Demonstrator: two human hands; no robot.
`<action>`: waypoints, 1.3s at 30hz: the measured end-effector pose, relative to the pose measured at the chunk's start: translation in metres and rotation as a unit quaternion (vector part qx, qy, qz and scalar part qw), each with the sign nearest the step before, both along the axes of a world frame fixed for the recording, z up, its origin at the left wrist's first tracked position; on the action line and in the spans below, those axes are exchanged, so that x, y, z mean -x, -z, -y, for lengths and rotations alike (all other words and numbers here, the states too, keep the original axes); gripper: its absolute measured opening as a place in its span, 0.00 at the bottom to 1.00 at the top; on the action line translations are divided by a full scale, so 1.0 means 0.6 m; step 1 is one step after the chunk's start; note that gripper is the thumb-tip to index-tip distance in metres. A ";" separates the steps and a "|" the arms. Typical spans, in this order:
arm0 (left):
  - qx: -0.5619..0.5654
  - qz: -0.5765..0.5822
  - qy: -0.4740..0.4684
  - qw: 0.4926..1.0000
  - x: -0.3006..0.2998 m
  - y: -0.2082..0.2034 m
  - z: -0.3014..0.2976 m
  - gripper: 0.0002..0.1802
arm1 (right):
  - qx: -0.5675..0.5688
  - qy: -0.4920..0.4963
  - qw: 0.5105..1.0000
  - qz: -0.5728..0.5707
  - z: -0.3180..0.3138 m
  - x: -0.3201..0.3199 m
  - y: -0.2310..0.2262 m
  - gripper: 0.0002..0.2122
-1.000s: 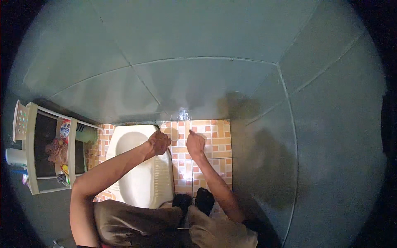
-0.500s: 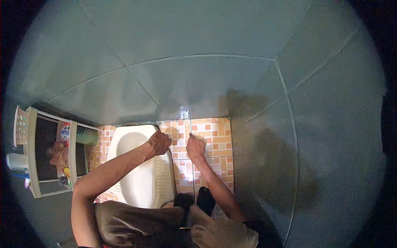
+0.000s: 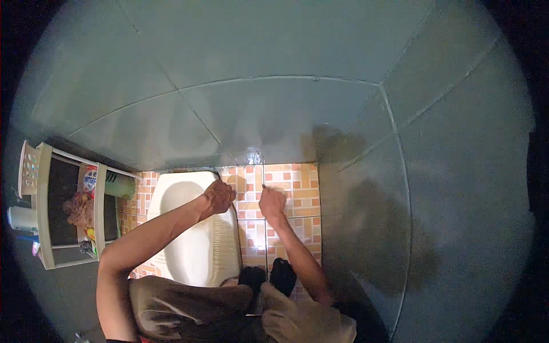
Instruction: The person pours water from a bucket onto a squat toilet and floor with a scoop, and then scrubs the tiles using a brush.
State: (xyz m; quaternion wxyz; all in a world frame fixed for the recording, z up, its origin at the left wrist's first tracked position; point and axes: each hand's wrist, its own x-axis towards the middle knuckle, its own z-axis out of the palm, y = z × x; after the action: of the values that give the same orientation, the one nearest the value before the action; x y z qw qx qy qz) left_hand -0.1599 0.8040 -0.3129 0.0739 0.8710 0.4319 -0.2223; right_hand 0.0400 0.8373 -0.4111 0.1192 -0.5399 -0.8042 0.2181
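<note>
My left hand (image 3: 219, 198) is closed in a loose fist above the right edge of a cream squat toilet (image 3: 191, 251). What its fingers hold, if anything, is hidden. To its right, over the patterned floor tiles (image 3: 297, 191), my right hand (image 3: 273, 204) is closed too. A tiny dark tip shows just beyond its knuckles, too small to name. A gap separates the two hands, and both forearms come in from the lower edge.
On the left stands a cream shelf rack (image 3: 44, 206) with a brown mesh pouf (image 3: 79, 208), a green container (image 3: 119, 186) and a white cup (image 3: 23, 218). Grey walls (image 3: 274, 114) close in ahead and on the right. My dark-covered feet (image 3: 282, 277) are on the tiles beside the toilet.
Both hands stay closed in nearly the same places. The right hand has shifted very slightly; the rest of the view has moved only a little.
</note>
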 end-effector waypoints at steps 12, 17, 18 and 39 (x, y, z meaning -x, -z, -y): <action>-0.019 -0.049 0.023 0.998 -0.007 -0.007 0.003 0.11 | 0.017 0.035 0.999 0.020 0.028 0.003 -0.007 0.08; 0.012 0.048 -0.036 0.998 0.002 0.016 0.000 0.14 | -0.051 0.027 0.998 0.031 -0.085 0.029 0.019 0.09; 0.012 0.049 -0.033 0.998 0.001 0.021 0.001 0.14 | -0.052 0.030 0.998 0.033 -0.097 0.027 0.018 0.09; 0.021 0.015 -0.041 0.999 -0.016 -0.019 0.000 0.13 | 0.001 0.048 0.999 -0.020 0.053 -0.010 0.004 0.09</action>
State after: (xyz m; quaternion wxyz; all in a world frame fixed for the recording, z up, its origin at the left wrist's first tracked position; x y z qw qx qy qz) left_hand -0.1505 0.8040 -0.3018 0.1079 0.8542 0.4612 -0.2146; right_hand 0.0463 0.8053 -0.4137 0.1450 -0.5736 -0.7747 0.2232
